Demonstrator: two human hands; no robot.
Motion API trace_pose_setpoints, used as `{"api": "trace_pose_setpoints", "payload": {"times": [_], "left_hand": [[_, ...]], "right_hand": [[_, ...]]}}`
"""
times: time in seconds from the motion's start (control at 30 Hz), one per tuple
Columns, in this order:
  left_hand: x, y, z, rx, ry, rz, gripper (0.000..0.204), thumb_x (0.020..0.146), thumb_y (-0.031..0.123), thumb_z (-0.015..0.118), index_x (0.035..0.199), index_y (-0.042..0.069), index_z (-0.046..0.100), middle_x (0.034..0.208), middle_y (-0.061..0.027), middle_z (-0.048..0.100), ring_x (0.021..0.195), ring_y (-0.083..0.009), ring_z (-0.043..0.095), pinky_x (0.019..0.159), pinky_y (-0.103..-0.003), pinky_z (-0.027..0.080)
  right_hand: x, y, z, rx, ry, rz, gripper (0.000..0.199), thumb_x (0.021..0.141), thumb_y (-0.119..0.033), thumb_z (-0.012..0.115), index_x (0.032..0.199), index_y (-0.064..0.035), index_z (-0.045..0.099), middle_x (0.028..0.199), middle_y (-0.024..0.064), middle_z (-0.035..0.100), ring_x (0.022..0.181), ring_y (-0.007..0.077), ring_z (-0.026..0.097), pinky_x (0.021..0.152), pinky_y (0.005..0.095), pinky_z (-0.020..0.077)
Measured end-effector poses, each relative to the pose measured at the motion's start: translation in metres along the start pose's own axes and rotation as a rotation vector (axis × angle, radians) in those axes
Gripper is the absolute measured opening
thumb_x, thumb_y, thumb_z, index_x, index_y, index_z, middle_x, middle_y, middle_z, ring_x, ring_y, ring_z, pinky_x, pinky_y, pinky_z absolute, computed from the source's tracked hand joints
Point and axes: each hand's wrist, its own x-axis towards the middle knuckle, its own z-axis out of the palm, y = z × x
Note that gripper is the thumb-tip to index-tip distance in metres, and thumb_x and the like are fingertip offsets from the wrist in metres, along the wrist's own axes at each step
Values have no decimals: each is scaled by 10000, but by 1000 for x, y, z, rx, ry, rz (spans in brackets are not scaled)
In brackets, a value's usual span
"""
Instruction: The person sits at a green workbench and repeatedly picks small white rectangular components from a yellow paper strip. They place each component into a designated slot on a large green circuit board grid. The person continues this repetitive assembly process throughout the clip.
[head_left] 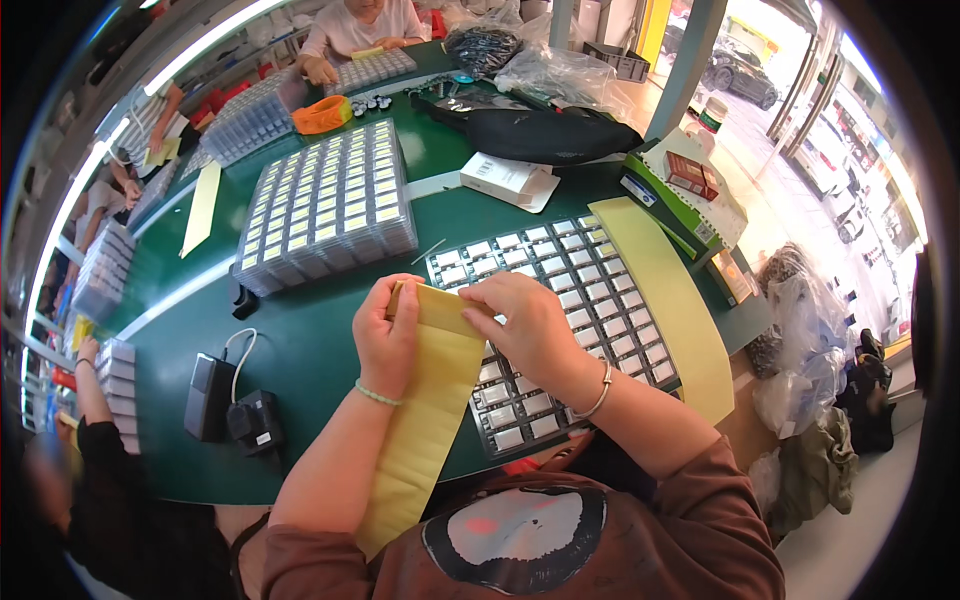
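A long yellow paper sheet hangs from both my hands and drapes down toward my lap. My left hand is closed on its upper left edge, thumb on the front. My right hand pinches the upper right corner between thumb and fingers. Beneath and beside the right hand lies a dark tray filled with rows of small white rectangular pieces. The right forearm passes over the tray and hides part of it. Another yellow sheet lies along the tray's right side.
Beyond my left hand stands a stack of clear trays. A black box-shaped device and a black adapter lie to the left. Farther back are an open white carton, a black bag and a green box. Co-workers sit around the table.
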Motion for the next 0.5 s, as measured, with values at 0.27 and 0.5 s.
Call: {"api": "trace_pose_setpoints", "payload": {"times": [0.27,0.5], "left_hand": [[3,-3,2,-34,-23,-59,202,1012,186,556,1001,9,653,858,24,629,770,-30,538,691,-191,443],[5,-15,1,-41,-48,-100,202,1006,184,562,989,9,661,868,5,646,791,-50,552,717,-214,460]], "right_hand": [[-6,6,8,-214,111,-220,95,825,-66,700,899,-61,641,893,96,660,842,278,630,747,375,517],[4,-1,-12,72,216,-283,179,837,34,674,967,-30,569,977,111,605,913,261,588,833,343,482]]}}
